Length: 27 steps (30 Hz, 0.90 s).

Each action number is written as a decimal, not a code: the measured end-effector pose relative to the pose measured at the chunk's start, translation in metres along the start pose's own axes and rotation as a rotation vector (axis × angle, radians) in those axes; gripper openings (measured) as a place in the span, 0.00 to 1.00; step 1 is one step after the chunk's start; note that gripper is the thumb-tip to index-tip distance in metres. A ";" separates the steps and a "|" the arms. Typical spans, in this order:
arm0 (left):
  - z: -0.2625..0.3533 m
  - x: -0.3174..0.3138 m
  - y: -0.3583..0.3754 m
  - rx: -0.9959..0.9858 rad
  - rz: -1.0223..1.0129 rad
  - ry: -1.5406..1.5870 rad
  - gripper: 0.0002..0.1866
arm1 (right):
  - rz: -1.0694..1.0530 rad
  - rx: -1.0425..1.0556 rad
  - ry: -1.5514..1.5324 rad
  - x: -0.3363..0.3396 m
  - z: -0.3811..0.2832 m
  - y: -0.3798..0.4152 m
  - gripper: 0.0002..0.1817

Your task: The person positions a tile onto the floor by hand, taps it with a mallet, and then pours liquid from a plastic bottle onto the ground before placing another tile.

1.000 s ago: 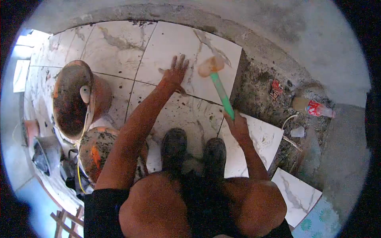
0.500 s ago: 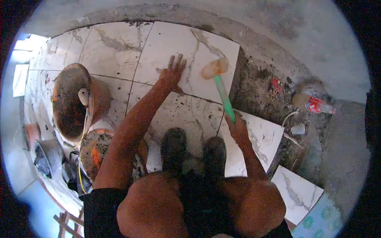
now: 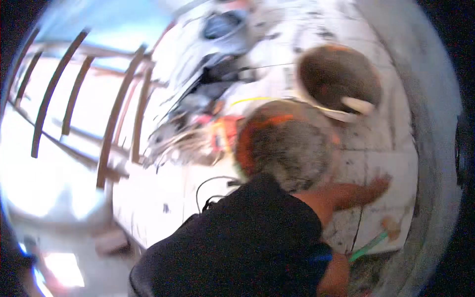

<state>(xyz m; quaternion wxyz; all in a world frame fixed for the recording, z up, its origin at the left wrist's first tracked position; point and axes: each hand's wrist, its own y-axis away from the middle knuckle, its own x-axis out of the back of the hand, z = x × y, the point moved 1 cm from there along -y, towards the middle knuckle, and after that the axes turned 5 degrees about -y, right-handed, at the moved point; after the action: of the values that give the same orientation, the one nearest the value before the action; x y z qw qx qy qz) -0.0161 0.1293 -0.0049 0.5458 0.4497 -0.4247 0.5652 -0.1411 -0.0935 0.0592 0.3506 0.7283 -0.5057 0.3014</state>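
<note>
The view is smeared by motion. My left hand (image 3: 378, 189) is stretched out over the white floor tile (image 3: 398, 168), its palm low against the surface and nothing seen in it. A mallet (image 3: 368, 247) with a green handle and a brownish head lies across my view at the lower right, its head over a tile near the wall. The handle runs down to bare skin beside my dark clothing, where my right hand is mostly hidden; the grip itself is not clear. A mortar-crusted round bucket (image 3: 292, 143) stands close to my left arm.
Beyond it another bucket (image 3: 339, 79) lies tipped, with a pale handle piece at its rim. A grey bucket (image 3: 225, 32), dark bags (image 3: 217, 74) and tangled cord (image 3: 185, 146) are farther off. A wooden rail frame (image 3: 118, 109) stands left; a grey wall (image 3: 435, 99) borders the right.
My view has swung sharply left, bringing in the wooden frame and more of the buckets. The mallet and my left hand now appear at the lower right.
</note>
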 end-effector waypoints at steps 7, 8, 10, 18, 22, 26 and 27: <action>-0.002 0.001 0.043 0.506 0.051 0.660 0.42 | -0.079 0.070 0.151 -0.016 -0.027 -0.028 0.16; 0.002 0.036 0.067 0.539 -0.114 0.907 0.43 | -0.092 0.078 0.166 -0.013 -0.029 -0.030 0.16; 0.011 0.082 0.097 0.442 -0.117 0.810 0.52 | -0.105 0.099 0.173 -0.016 -0.031 -0.034 0.16; 0.082 0.025 0.100 0.205 -0.043 0.748 0.58 | -0.094 0.103 0.175 -0.011 -0.025 -0.046 0.17; 0.101 -0.007 0.094 0.153 0.012 0.723 0.62 | -0.073 0.064 0.165 -0.006 -0.018 -0.049 0.18; 0.078 -0.016 0.074 0.126 0.174 0.587 0.65 | -0.057 0.040 0.183 0.000 -0.008 -0.048 0.18; 0.060 -0.010 0.075 0.112 0.231 0.540 0.66 | -0.052 0.036 0.194 0.001 -0.005 -0.048 0.19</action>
<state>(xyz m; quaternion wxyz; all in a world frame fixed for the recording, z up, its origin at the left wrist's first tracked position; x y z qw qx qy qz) -0.0887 0.0656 0.0004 0.5453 0.2614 -0.2805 0.7454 -0.0954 -0.0788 0.0531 0.3926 0.7149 -0.4446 0.3704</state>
